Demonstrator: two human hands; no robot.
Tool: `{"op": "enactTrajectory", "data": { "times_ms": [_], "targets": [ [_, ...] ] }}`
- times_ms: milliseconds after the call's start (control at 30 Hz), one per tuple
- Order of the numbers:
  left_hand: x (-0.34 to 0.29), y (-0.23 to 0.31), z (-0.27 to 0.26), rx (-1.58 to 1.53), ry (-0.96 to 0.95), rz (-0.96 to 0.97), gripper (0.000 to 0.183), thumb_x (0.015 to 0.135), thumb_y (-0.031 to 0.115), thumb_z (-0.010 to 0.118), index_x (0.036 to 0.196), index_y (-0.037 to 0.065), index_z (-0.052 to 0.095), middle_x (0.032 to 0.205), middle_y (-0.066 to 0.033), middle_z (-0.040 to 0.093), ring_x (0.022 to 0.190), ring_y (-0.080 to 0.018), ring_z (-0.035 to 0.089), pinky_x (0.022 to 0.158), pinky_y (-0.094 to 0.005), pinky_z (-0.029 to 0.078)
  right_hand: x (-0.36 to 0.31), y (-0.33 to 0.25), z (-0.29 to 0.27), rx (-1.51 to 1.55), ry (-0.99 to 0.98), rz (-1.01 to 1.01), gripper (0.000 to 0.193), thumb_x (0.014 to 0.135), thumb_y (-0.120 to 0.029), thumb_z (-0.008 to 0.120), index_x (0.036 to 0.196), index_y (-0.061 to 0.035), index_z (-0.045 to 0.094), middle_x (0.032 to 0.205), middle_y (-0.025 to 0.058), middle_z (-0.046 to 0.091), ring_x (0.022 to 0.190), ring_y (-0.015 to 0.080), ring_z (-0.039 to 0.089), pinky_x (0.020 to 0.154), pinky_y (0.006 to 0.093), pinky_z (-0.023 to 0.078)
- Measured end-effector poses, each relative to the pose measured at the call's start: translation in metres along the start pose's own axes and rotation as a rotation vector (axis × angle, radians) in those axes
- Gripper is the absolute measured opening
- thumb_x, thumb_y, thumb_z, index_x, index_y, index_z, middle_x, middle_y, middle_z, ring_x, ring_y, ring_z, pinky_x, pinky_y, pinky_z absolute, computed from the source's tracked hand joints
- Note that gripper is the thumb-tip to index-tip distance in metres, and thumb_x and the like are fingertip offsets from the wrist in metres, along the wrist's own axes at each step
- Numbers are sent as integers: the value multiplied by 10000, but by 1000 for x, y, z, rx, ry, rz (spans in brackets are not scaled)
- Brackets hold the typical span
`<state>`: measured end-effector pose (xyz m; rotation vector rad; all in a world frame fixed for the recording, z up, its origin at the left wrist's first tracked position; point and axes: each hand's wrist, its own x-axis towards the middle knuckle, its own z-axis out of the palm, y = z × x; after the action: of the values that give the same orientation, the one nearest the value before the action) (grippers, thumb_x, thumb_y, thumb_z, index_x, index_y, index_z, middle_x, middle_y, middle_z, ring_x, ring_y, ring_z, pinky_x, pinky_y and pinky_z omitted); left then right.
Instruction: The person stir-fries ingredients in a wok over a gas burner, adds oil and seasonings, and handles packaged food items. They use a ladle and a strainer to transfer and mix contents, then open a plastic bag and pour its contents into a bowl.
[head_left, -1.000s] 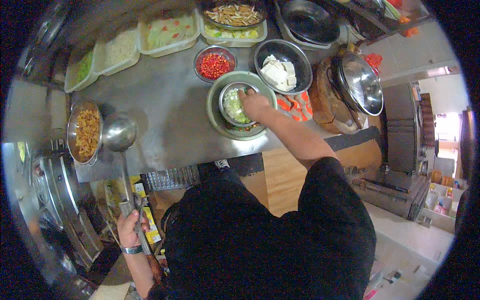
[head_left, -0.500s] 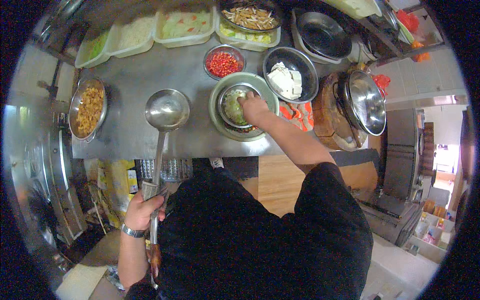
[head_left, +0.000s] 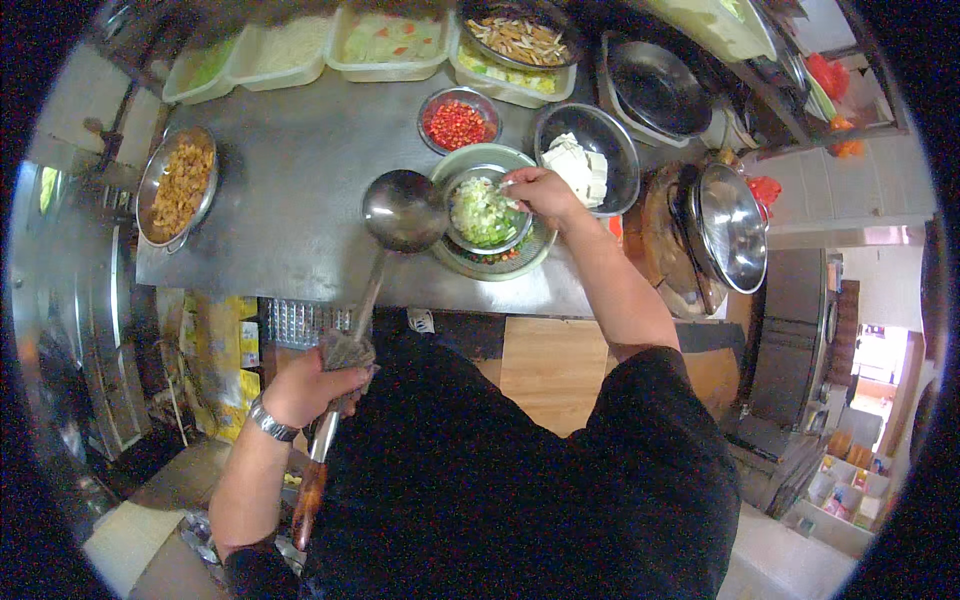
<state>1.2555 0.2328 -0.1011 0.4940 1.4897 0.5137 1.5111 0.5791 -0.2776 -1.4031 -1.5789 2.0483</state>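
Left hand (head_left: 318, 388) gripping ladle (head_left: 403, 212) left of chopped greens (head_left: 480, 212); right hand (head_left: 545, 193) pinching some. Holding ladle level: likely limiting spills.

I'm seeing a plain black top (head_left: 530, 490) on my end, pretty loose. Its right sleeve (head_left: 655, 400) quits around the elbow, well back from the bare right hand's (head_left: 545, 195) fingers. Silver metal-band watch (head_left: 272, 418) just behind the bare left hand's (head_left: 312, 385) fingers, black left sleeve (head_left: 262, 573) way farther back. Whitish shoe (head_left: 421, 320) with dark marks, right of those fingers.
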Motion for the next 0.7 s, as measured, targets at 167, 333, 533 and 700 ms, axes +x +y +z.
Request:
{"op": "enactTrajectory", "data": {
  "times_ms": [167, 333, 533, 700],
  "targets": [
    [23, 21, 12, 47, -185, 29, 194, 917, 237, 643, 935, 45, 627, 765, -13, 624, 603, -106, 594, 565, -274, 510, -39, -52, 30, -200, -35, -161, 234, 818, -108, 708, 1031, -15, 674, 883, 36, 664, 745, 96, 601, 659, 231, 479],
    [26, 30, 19, 78, -225, 15, 214, 916, 265, 643, 933, 52, 633, 782, -7, 635, 618, -95, 605, 583, -264, 518, -59, -75, 63, -889, 28, -525, 331, 830, -166, 656, 1133, -32, 653, 982, 181, 678, 862, 259, 666, 793, 341, 515],
    [26, 31, 18, 84, -244, 26, 224, 912, 273, 648, 946, 53, 632, 788, -7, 634, 625, -94, 608, 579, -256, 514, -67, -79, 63, -821, 98, -450, 248, 910, -129, 585, 1130, -37, 653, 994, 166, 687, 898, 257, 670, 820, 343, 517],
    [28, 21, 12, 33, -245, 38, 205, 903, 278, 640, 981, 88, 650, 680, -6, 641, 560, -113, 605, 525, -277, 490, -60, -74, 69, -660, 110, -574, 211, 928, -98, 549, 1092, -34, 666, 992, 101, 710, 876, 189, 664, 783, 319, 521]
  ]
}}
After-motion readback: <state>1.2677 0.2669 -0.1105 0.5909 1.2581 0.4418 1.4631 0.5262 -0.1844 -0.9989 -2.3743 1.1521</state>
